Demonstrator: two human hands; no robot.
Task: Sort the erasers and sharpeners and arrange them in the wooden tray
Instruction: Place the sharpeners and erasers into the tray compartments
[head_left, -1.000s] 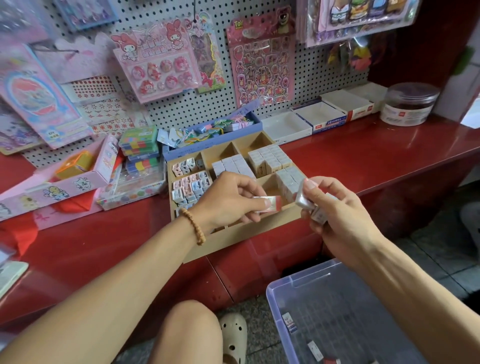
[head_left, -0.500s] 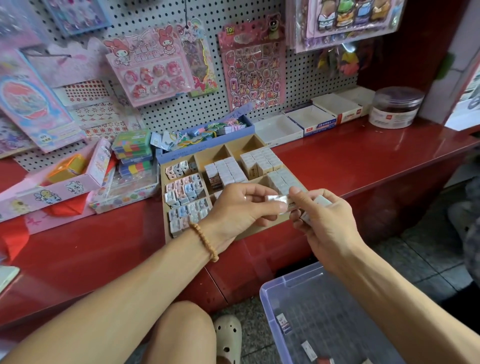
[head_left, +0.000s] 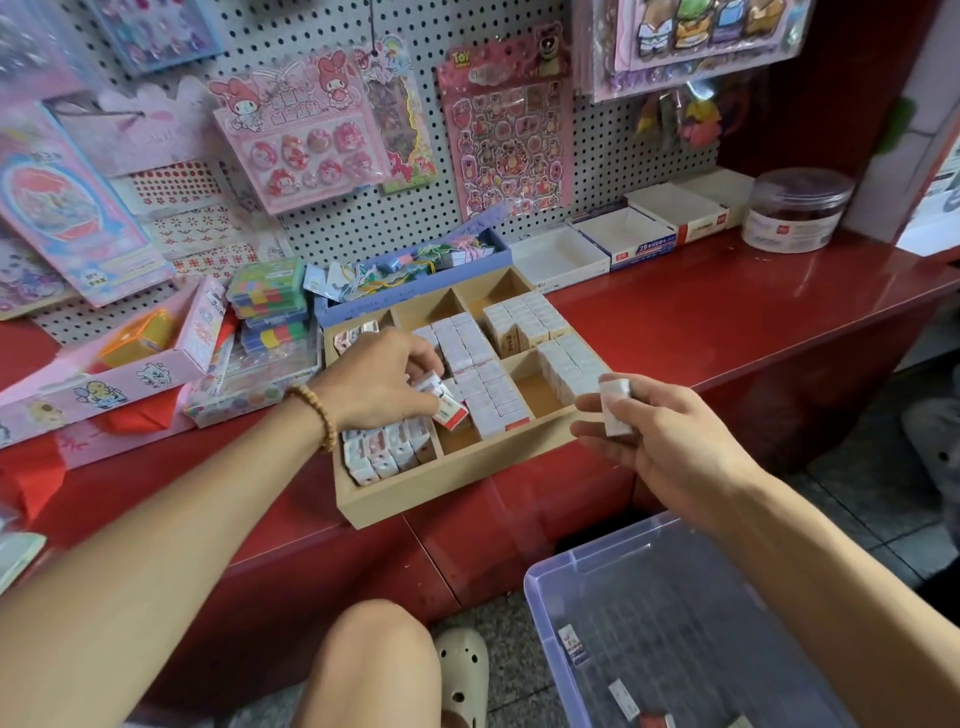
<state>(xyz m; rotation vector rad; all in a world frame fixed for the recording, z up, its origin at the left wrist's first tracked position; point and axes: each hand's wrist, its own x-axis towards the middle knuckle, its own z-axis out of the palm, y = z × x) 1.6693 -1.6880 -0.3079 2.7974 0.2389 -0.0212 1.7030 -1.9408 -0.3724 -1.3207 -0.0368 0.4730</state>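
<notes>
At the far left we see a pink open cardboard box (head_left: 156, 358) lying on the glossy red table (head_left: 727, 322), with a stack of multicoloured eraser packs (head_left: 267, 304) just beside it. Next comes our left hand (head_left: 374, 382), a wooden bead bracelet (head_left: 317, 415) on its wrist, reaching over the light wooden divided tray (head_left: 441, 488). Its fingers (head_left: 423, 358) are curled down and pinch a small white eraser with a red end (head_left: 451, 413), which sits under the fingertips and tilts into the front middle compartment, touching the row of white wrapped erasers (head_left: 488, 395) already standing there. The left compartments of the tray hold pink-and-white patterned erasers (head_left: 382, 452), partly hidden by the hand; the rear right compartment holds more white blocks (head_left: 524, 322), and so does the front right one.

Further right, our right hand (head_left: 670, 441) hovers just off the tray's front right corner, apart from the wood. Its thumb and fingers (head_left: 597, 402) grip a few small white wrapped erasers (head_left: 615, 405) stacked upright, their top ends standing above the fingertips.

Below it, on the floor, stands a clear plastic bin (head_left: 587, 577) with a few loose erasers (head_left: 571, 644) lying on its bottom. Along the pegboard sit white open cartons (head_left: 623, 234) and a round clear jar (head_left: 795, 208).
</notes>
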